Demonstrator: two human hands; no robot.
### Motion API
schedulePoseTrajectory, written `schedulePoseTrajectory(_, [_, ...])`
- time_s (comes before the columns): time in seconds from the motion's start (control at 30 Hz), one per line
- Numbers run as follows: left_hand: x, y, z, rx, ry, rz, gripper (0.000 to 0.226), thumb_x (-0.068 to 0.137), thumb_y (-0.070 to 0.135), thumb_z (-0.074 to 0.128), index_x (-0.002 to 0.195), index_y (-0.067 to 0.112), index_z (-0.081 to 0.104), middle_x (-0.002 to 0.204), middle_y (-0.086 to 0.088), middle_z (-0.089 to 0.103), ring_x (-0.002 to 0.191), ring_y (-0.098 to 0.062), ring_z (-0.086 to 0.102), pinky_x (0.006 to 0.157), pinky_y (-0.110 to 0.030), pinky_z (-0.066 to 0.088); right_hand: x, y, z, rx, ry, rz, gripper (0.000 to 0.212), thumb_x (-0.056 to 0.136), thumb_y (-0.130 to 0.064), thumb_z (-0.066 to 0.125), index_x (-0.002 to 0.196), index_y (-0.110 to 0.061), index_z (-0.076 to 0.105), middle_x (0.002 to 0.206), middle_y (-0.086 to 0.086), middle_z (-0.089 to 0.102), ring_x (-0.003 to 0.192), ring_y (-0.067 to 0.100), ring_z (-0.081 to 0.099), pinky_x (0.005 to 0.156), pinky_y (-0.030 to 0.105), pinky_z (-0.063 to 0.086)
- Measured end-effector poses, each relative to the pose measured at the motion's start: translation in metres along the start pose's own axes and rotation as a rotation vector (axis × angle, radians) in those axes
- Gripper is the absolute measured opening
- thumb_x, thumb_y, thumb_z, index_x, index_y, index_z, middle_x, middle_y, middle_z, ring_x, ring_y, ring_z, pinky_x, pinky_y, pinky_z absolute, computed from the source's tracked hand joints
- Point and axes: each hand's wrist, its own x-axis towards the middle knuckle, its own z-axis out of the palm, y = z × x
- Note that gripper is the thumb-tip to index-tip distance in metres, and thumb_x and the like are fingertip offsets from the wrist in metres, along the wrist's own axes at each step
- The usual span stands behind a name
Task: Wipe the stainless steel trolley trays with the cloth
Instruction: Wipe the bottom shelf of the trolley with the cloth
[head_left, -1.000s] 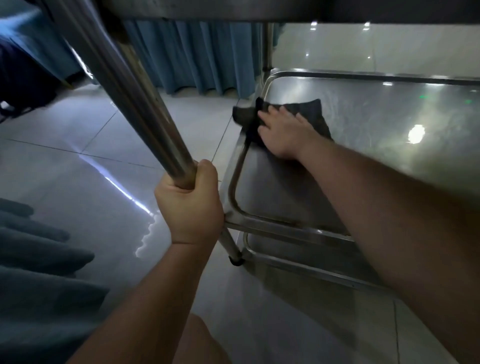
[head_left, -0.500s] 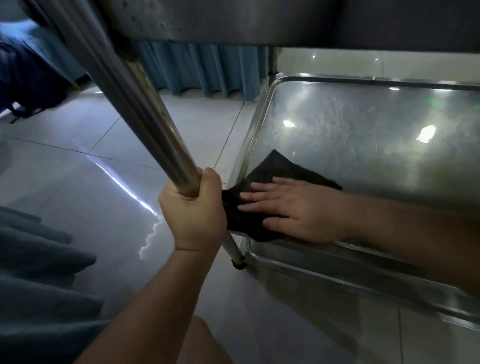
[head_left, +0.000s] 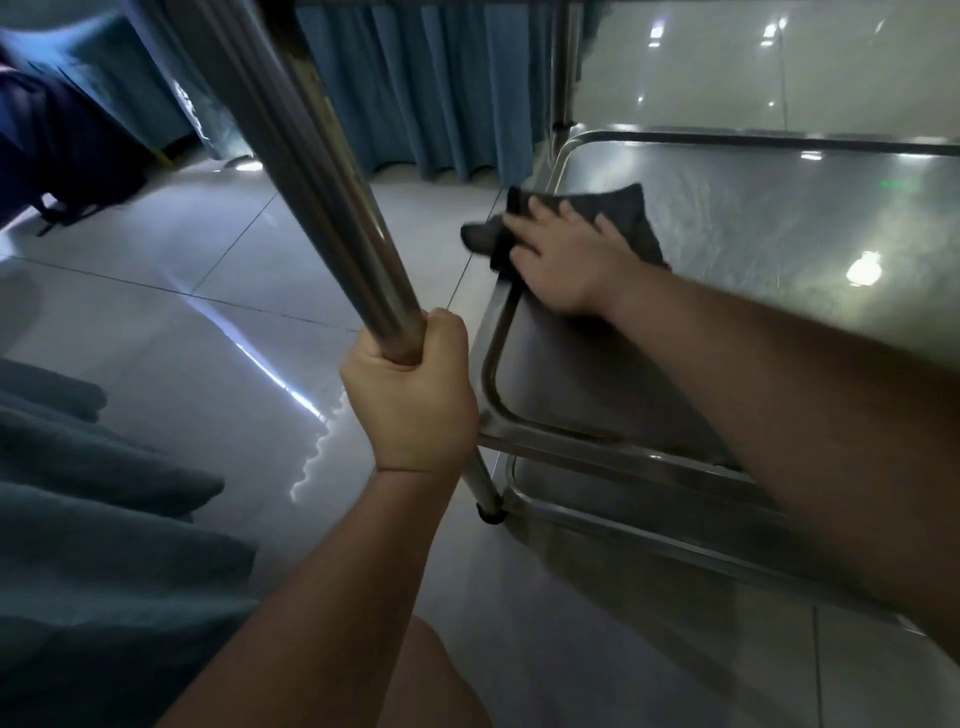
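The stainless steel trolley's lower tray fills the right half of the view, seen from a low angle. A dark grey cloth lies on its left side, one corner hanging over the left rim. My right hand presses flat on the cloth with fingers spread, near the tray's left edge. My left hand grips the trolley's near upright steel post just above tray level. The underside of a higher tray crosses the top of the view.
A lower steel frame rail runs beneath the tray, and the post's black foot rests on the glossy tiled floor. Blue curtains hang behind. Blue-grey fabric sits at the lower left.
My right hand has slid the cloth from the tray's near left corner back along the left edge to the far part. The left hand keeps its grip on the post.
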Motion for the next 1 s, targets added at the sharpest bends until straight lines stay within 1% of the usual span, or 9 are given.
schedulePoseTrajectory(0.13, [0.002,0.000,0.001,-0.025,0.019,-0.008,0.024,0.077,0.034,0.064,0.055,0.033,0.054,0.051,0.008,0.042,0.046,-0.017,0.043,0.047,-0.029,0.037,-0.067,-0.029,0.024,0.011,-0.074,-0.145,0.059,0.104,-0.053,0.024,0.161,-0.051,0.010,0.172,-0.015,-0.004,0.159,0.016,-0.004,0.126,0.051,-0.005])
schedulePoseTrajectory(0.27, [0.000,0.003,0.001,0.004,0.035,-0.021,0.025,0.077,0.041,0.063,0.059,0.028,0.052,0.053,0.003,0.046,0.051,-0.019,0.050,0.050,-0.032,0.045,-0.125,-0.045,0.046,0.050,-0.072,-0.255,0.054,0.108,-0.053,0.025,0.160,-0.049,0.013,0.172,-0.018,-0.002,0.159,0.012,-0.005,0.125,0.046,-0.007])
schedulePoseTrajectory(0.53, [-0.006,0.009,0.000,0.030,0.018,-0.089,0.030,0.074,0.047,0.062,0.075,0.018,0.056,0.061,0.000,0.051,0.054,-0.016,0.054,0.051,-0.028,0.051,-0.182,-0.035,0.049,-0.005,0.063,-0.192,0.064,0.108,-0.053,0.032,0.165,-0.030,0.016,0.171,-0.008,0.019,0.159,0.013,0.011,0.129,0.041,0.007])
schedulePoseTrajectory(0.6, [-0.007,0.009,-0.002,0.054,0.012,-0.091,0.033,0.076,0.046,0.062,0.080,0.013,0.059,0.064,-0.005,0.056,0.055,-0.016,0.058,0.051,-0.025,0.051,-0.197,-0.019,0.047,-0.028,0.072,-0.179,0.062,0.106,-0.053,0.037,0.163,-0.032,0.024,0.171,-0.009,0.022,0.158,0.012,0.013,0.129,0.041,0.010])
schedulePoseTrajectory(0.7, [-0.008,0.009,-0.005,0.104,0.008,-0.084,0.027,0.083,0.043,0.062,0.084,0.016,0.063,0.065,-0.002,0.066,0.055,-0.013,0.064,0.049,-0.022,0.052,-0.220,0.011,0.043,-0.109,0.097,-0.156,0.059,0.105,-0.057,0.036,0.160,-0.037,0.031,0.170,-0.014,0.023,0.157,0.008,0.015,0.128,0.040,0.014])
schedulePoseTrajectory(0.8, [-0.010,0.006,-0.009,0.181,-0.001,-0.089,0.021,0.088,0.047,0.063,0.092,0.026,0.063,0.076,-0.005,0.069,0.060,-0.008,0.066,0.051,-0.019,0.052,-0.243,0.039,0.039,-0.132,0.112,-0.125,0.059,0.104,-0.060,0.032,0.158,-0.039,0.033,0.169,-0.017,0.024,0.157,0.006,0.016,0.128,0.040,0.015])
schedulePoseTrajectory(0.87, [-0.016,0.000,-0.015,0.277,-0.034,-0.100,0.016,0.089,0.049,0.067,0.096,0.039,0.056,0.082,0.000,0.065,0.064,-0.005,0.065,0.053,-0.021,0.054,-0.253,0.055,0.035,-0.138,0.103,-0.107,0.060,0.103,-0.063,0.027,0.159,-0.041,0.030,0.169,-0.019,0.021,0.157,0.005,0.015,0.128,0.040,0.015])
schedulePoseTrajectory(0.9, [-0.023,-0.004,-0.018,0.336,-0.045,-0.106,0.021,0.088,0.048,0.071,0.097,0.042,0.053,0.089,0.004,0.063,0.072,-0.007,0.067,0.055,-0.024,0.055,-0.259,0.062,0.034,-0.143,0.102,-0.101,0.061,0.102,-0.064,0.024,0.159,-0.042,0.029,0.169,-0.019,0.020,0.157,0.005,0.014,0.128,0.040,0.015])
schedulePoseTrajectory(1.0, [-0.054,-0.020,-0.024,0.486,0.037,-0.167,0.044,0.082,0.035,0.082,0.107,0.024,0.048,0.116,-0.002,0.052,0.094,-0.020,0.064,0.063,-0.022,0.054,-0.277,0.084,0.030,-0.164,0.117,-0.082,0.062,0.102,-0.065,0.020,0.159,-0.042,0.028,0.169,-0.020,0.019,0.157,0.003,0.012,0.128,0.039,0.015])
